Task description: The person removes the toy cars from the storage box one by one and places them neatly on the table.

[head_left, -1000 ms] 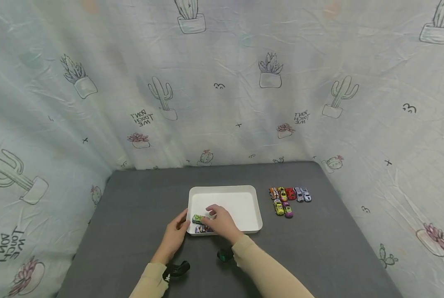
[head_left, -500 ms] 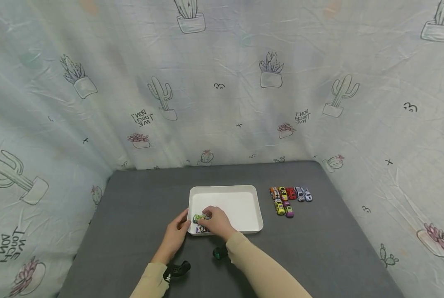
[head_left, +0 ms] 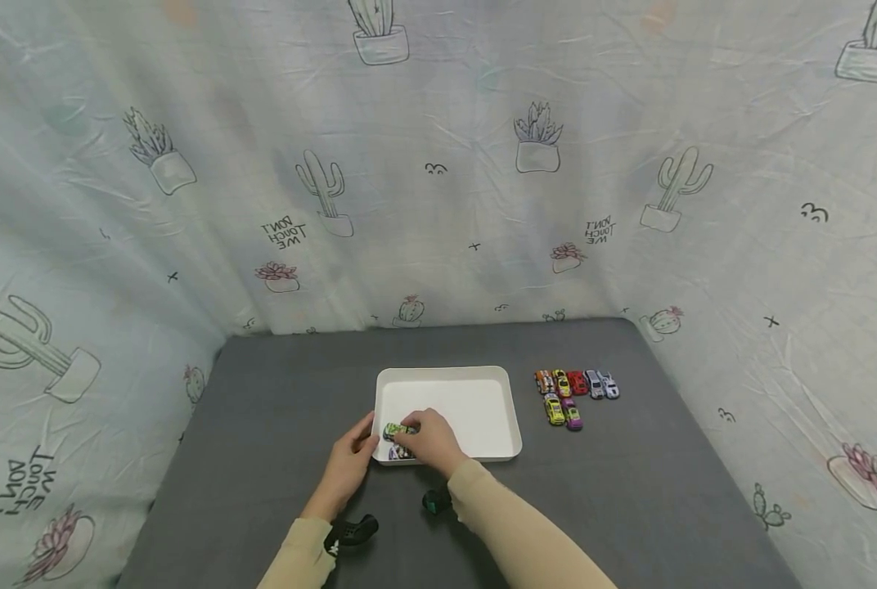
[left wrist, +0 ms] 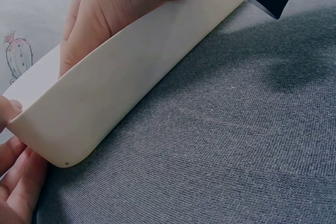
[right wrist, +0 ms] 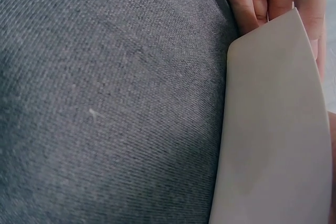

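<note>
In the head view a shallow white tray [head_left: 475,409] stands on the dark grey table. My left hand [head_left: 345,470] holds its left wall near the front corner; the left wrist view shows the thumb [left wrist: 9,109] over the rim and the fingers [left wrist: 23,182] outside. My right hand [head_left: 433,442] reaches over the front wall and pinches a green toy car [head_left: 393,430] in the front left of the tray. A multicoloured toy car [head_left: 400,451] lies just in front of it, partly covered by the hand. The tray wall hides both cars in the wrist views.
Right of the tray, several toy cars lie in two rows, among them a red car [head_left: 577,382], a yellow car [head_left: 554,410] and a purple-green car [head_left: 573,415]. A curtain [head_left: 438,204] with printed cacti hangs behind the table. Black wrist devices [head_left: 353,530] sit below the hands.
My right hand and forearm have shifted slightly left over the front of the tray, the fingers still at the green toy car. The left hand has stayed on the tray.
</note>
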### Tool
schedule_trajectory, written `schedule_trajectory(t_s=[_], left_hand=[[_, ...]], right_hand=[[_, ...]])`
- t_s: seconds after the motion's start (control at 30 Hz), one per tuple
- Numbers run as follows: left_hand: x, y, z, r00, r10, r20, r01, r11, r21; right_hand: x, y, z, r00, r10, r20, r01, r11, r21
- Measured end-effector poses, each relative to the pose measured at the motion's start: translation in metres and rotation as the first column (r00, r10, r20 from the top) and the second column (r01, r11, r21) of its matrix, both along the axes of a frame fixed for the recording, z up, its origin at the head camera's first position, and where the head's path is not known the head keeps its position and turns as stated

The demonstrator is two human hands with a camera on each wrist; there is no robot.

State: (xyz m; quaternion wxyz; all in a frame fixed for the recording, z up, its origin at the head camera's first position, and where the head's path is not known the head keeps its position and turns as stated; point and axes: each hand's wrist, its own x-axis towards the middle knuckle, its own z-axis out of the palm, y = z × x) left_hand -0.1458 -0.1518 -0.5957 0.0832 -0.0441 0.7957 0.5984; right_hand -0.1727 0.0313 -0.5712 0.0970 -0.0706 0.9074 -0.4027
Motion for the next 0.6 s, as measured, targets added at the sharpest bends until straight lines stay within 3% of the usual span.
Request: schedule_trajectory(t_s=[0.37, 0.6], left_hand=[[0.000, 0.002, 0.000, 1.000, 0.006, -0.004, -0.006, 1.000, -0.003], [0.001, 0.001, -0.001, 1.000, -0.004, -0.003, 0.004, 1.000, 0.012]], right_hand=[[0.000, 0.004, 0.002, 0.999, -0.044, -0.032, 0.044, 0.999, 0.001], [0.000, 0.017, 0.005, 0.995, -0.093, -0.027, 0.092, 0.994, -0.053]])
